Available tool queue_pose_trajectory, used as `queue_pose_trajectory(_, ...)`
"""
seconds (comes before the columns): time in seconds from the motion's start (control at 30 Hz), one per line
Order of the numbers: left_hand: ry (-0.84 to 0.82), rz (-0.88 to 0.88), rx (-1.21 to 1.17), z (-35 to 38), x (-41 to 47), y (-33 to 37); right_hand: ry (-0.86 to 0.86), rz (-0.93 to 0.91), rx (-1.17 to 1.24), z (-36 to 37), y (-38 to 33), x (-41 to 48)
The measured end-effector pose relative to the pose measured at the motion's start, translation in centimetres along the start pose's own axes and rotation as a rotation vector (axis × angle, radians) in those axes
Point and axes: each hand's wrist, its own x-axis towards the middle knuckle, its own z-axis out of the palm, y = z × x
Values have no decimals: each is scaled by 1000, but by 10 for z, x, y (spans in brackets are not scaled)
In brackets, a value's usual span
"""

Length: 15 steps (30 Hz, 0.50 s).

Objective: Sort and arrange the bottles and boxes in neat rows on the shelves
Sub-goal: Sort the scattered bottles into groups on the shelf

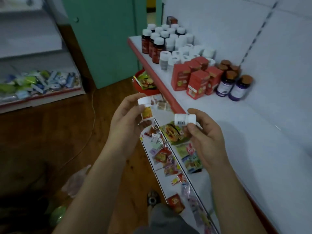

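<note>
the left hand (128, 120) gripped the yellow-labelled bottle (146, 109) upright, fingers curled round its small cylindrical body, smooth white cap on top. the right hand (208, 137) pinched the white bottle (184, 119) between thumb and fingertips; it lay sideways, barcode label showing. both bottles were held in the air beside the red front edge of the flat white shelf (236, 125). farther back on the shelf stood rectangular red boxes (197, 81), purple bottles (238, 88) with brown caps just beside them, and white-capped bottles (184, 51) behind.
</note>
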Motion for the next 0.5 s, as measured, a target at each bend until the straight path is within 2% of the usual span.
queue_pose_trajectory(0.13, 79, 9, 10, -41, 105, 42, -34, 36, -36, 78, 5, 123)
queue_pose_trajectory(0.33, 187, 61, -35, -115, 243, 89, -75, -21, -123, 191, 22, 271)
queue_pose_trajectory(0.5, 173, 73, -39, -183, 377, 103, 26, -1, -134, 258, 68, 381)
